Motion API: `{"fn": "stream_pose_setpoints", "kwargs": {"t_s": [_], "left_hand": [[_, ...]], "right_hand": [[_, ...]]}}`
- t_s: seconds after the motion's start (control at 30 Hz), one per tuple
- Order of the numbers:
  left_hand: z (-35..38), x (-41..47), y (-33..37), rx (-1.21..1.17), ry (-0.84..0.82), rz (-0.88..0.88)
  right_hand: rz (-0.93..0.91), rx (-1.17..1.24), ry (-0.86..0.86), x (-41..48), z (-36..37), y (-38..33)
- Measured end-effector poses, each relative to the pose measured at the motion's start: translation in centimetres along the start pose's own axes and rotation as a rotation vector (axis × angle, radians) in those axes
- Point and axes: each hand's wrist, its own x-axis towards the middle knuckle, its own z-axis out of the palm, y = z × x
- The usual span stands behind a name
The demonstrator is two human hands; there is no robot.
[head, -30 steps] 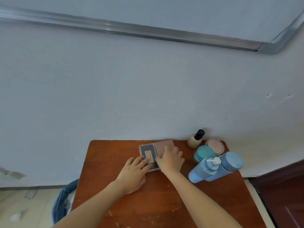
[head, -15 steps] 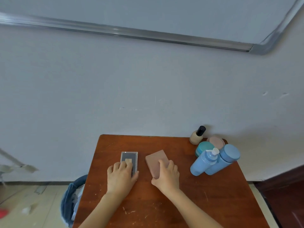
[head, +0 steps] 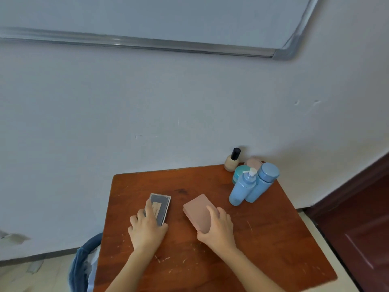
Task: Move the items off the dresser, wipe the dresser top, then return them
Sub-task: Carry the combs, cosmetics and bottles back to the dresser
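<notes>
The brown wooden dresser top [head: 263, 239] stands against a pale wall. On its left part lies a flat grey case [head: 161, 204] with a small label. My left hand [head: 147, 227] holds its near end, index finger laid along the lid and thumb at the right edge. My right hand [head: 219, 228] grips the near end of a pink case [head: 197, 208] at the middle, fingers over its right side and thumb at the near corner. The two cases lie well apart.
In the back right corner stand a blue pump bottle [head: 242, 190], a blue capped bottle [head: 265, 182], a teal jar [head: 238, 172], a pink compact [head: 253, 162] and a beige bottle with a black cap [head: 231, 160]. A blue bin [head: 81, 268] sits left of the dresser, a dark door [head: 362, 218] to the right.
Both cases lay side by side near the back edge. My hands have drawn them toward me and apart, the grey one to the left and the pink one to the right.
</notes>
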Motion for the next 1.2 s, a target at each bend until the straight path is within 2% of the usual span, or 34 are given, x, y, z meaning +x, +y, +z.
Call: {"fn": "stream_pose_setpoints", "kwargs": {"t_s": [0.27, 0.4, 0.6, 0.73, 0.9, 1.0, 1.13, 1.2], "left_hand": [[0.4, -3.8, 0.6, -0.132, -0.036, 0.3], [1.8, -6.1, 2.4, -0.112, -0.112, 0.496], [4.0, -11.2, 5.6, -0.064, -0.245, 0.795], [5.7, -15.6, 7.8, -0.011, -0.285, 0.949], [9.5, -24.5, 12.1, -0.014, -0.292, 1.13], [12.6, -32.0, 14.4, -0.016, -0.357, 1.18], [17.0, -42.2, 16.4, -0.094, -0.461, 1.318], [18.2, -47.3, 17.1, -0.09, -0.551, 1.327]], "right_hand": [[0.09, 0.079, 0.099, -7.4, -1.3, 3.4], [0.218, 0.087, 0.202, -12.3, -1.7, 6.2], [0.281, 0.064, 0.314, -19.5, -1.9, 10.6], [0.395, 0.1, 0.469, -25.3, -2.5, 14.1], [0.523, 0.085, 0.675, -35.2, -2.4, 20.1], [0.663, 0.141, 0.696, -42.6, -2.4, 24.0], [0.801, 0.051, 0.885, -52.5, -1.9, 28.4], [0.859, 0.029, 0.939, -57.4, -1.2, 29.4]]}}
